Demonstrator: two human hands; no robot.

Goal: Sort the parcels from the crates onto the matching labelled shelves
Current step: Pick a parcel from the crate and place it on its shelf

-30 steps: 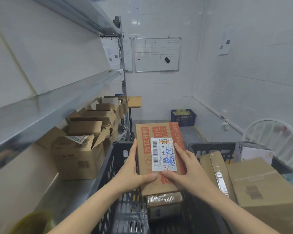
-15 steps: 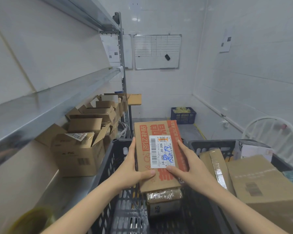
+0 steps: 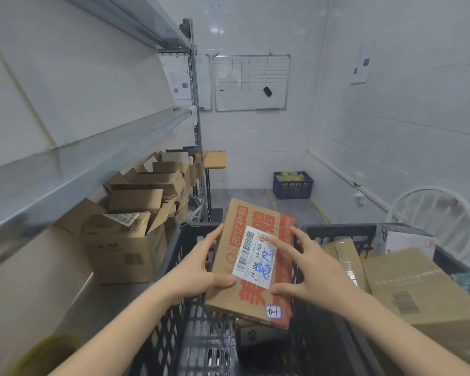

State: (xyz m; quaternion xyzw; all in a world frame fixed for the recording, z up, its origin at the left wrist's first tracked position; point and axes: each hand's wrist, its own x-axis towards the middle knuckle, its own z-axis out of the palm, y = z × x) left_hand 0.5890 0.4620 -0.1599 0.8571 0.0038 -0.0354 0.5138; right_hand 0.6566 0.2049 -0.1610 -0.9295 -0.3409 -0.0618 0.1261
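From the head camera, the person holds a flat box (image 3: 251, 263) over the black crate (image 3: 174, 267), tipped so its top faces them. The left hand (image 3: 198, 270) grips the box's left edge, fingers curled behind it and the thumb pressed on the front. The right hand (image 3: 310, 270) has changed. A moment ago it was clamped on the right side of the box; now its fingers (image 3: 280, 244) are spread wide and loose, the first one reaching over the white label (image 3: 255, 257) and the thumb resting on the lower front. So the left hand seems to carry most of the weight now.

The label reads J4-J06, with blue scribbles on it. The box has also swung round a little, and a small sticker (image 3: 273, 311) near its lower corner shows now.

I think the person is reading the label to pick the right shelf. The box has not reached a shelf yet.

On the left, the lower shelf (image 3: 106, 299) holds open boxes (image 3: 125, 240). The shelf above (image 3: 65, 169) looks bare. More parcels (image 3: 418, 286) wait in the crate on the right.
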